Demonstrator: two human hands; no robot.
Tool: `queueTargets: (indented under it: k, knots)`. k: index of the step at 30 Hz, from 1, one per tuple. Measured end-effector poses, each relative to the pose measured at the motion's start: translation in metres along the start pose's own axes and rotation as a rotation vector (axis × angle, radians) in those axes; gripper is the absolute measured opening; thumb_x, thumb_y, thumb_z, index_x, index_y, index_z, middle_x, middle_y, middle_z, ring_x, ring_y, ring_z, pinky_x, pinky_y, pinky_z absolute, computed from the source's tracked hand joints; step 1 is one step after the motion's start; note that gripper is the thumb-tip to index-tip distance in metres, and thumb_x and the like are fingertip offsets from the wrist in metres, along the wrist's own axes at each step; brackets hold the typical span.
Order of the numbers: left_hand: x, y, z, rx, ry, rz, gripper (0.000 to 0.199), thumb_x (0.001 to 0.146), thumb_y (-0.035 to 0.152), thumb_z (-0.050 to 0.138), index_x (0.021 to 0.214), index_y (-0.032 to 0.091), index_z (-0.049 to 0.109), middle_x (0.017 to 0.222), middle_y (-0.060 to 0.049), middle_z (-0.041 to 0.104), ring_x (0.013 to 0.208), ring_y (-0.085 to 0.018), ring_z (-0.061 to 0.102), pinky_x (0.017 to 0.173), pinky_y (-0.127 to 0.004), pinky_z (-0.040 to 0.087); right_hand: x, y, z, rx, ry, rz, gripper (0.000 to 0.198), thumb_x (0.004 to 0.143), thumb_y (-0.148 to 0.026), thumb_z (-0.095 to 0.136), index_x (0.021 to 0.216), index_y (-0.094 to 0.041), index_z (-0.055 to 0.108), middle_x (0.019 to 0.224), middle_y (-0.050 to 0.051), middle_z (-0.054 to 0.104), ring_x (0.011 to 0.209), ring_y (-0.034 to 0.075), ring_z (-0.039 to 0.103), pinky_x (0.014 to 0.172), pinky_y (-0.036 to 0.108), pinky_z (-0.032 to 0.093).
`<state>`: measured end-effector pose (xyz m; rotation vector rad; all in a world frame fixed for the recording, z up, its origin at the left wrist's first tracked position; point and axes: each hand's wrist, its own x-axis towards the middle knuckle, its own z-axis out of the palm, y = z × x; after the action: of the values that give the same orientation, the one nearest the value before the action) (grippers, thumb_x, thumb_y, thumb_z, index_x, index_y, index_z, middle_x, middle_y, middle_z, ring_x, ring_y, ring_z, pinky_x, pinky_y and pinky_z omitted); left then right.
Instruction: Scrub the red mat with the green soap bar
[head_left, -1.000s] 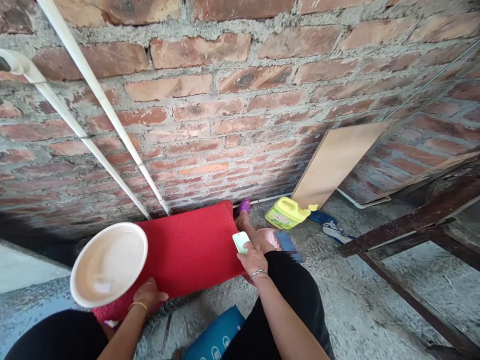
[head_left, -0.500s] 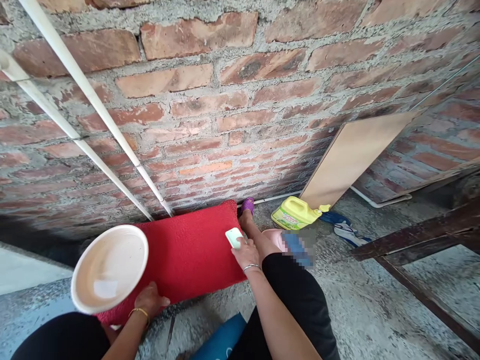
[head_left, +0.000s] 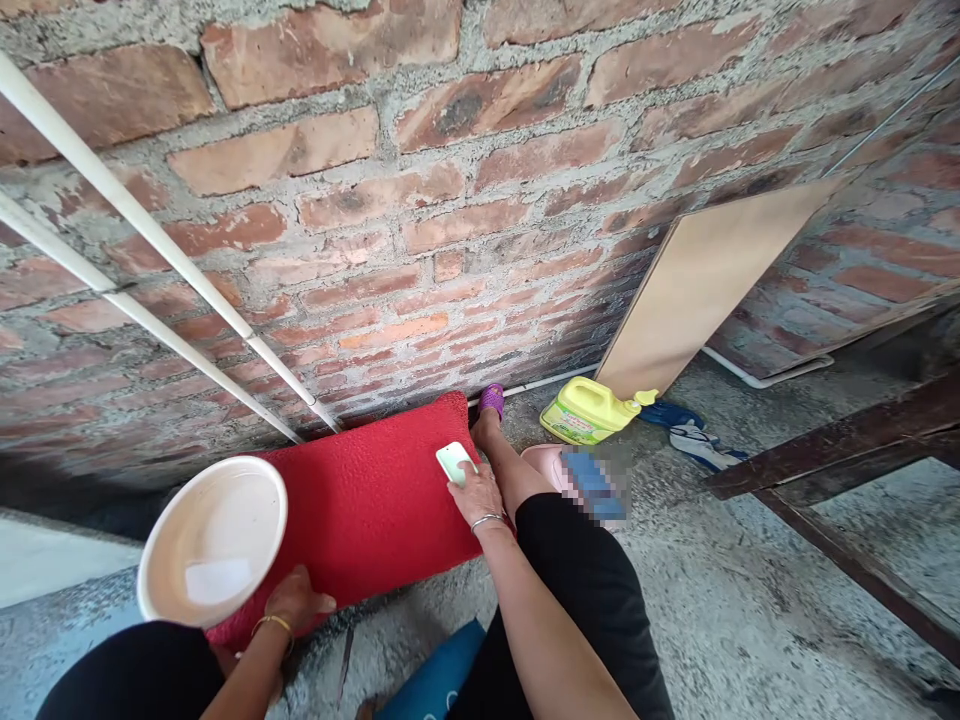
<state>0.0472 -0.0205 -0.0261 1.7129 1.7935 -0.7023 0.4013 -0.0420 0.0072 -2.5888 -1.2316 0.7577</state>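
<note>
A pale mint-green, flat, rounded oblong piece (head_left: 452, 461), apparently plastic, lies over the right end of a red, textured, rectangular cloth mat (head_left: 375, 490); the person's right hand (head_left: 476, 495) has its grip closed on the near part of it, leaving the far end exposed. Its underside is hidden, so contact with the mat cannot be confirmed, though the downward-turned hand suggests it is kept flat for pressing on the cloth. The left hand (head_left: 298, 598) rests at the mat's near edge, thumb out, probably to steady it; whether its grip is closed on that edge cannot be told. Just beyond that hand, over the left end of the mat, is a round, cream-white plastic basin (head_left: 154, 600), seemingly set there to be within easy reach. It appears to hold clear liquid; a bright white patch inside may be a reflection. Past the mat's right end, a yellow plastic jug (head_left: 589, 412) with a moulded handle sits on the grey concrete floor (head_left: 735, 590), its contents not visible, near a tan flat board (head_left: 712, 280) leaning against the rough red-brick wall (head_left: 465, 230), which presumably keeps the board upright.
</note>
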Motion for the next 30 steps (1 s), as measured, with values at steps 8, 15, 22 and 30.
queueTargets:
  k: [8,15,22,30]
  knots:
    - [-0.008,0.008,-0.012,0.028,-0.028,-0.033,0.051,0.062,0.042,0.070,0.102,0.013,0.060,0.116,-0.018,0.068,0.108,-0.030,0.064,0.082,-0.033,0.048,-0.013,0.021,-0.008,0.086,0.025,0.106,0.047,0.085,-0.036,0.057,0.128,-0.017,0.054,0.118,0.013,0.052,0.104,0.022,0.056,0.092,0.032,0.039]
    - [-0.010,0.007,-0.010,0.023,-0.001,-0.037,0.054,0.060,0.043,0.072,0.104,0.013,0.060,0.119,-0.019,0.067,0.112,-0.030,0.063,0.084,-0.031,0.047,-0.041,-0.016,0.038,-0.041,-0.170,-0.150,0.046,0.077,-0.034,0.063,0.123,-0.027,0.057,0.119,0.008,0.051,0.102,0.021,0.056,0.085,0.028,0.042]
    - [-0.011,0.004,-0.007,-0.007,0.034,-0.032,0.057,0.059,0.045,0.074,0.105,0.015,0.060,0.119,-0.017,0.067,0.112,-0.030,0.063,0.082,-0.031,0.047,-0.028,0.019,0.002,-0.112,0.014,0.076,0.043,0.082,-0.033,0.056,0.124,-0.024,0.056,0.117,0.012,0.052,0.100,0.025,0.058,0.086,0.034,0.041]
    - [-0.014,0.005,-0.017,-0.036,-0.016,-0.010,0.060,0.057,0.040,0.077,0.108,0.011,0.062,0.118,-0.019,0.068,0.109,-0.030,0.064,0.079,-0.029,0.048,-0.077,-0.040,0.055,-0.118,-0.200,-0.281,0.049,0.076,-0.035,0.065,0.123,-0.029,0.055,0.116,0.006,0.052,0.098,0.019,0.057,0.082,0.027,0.041]
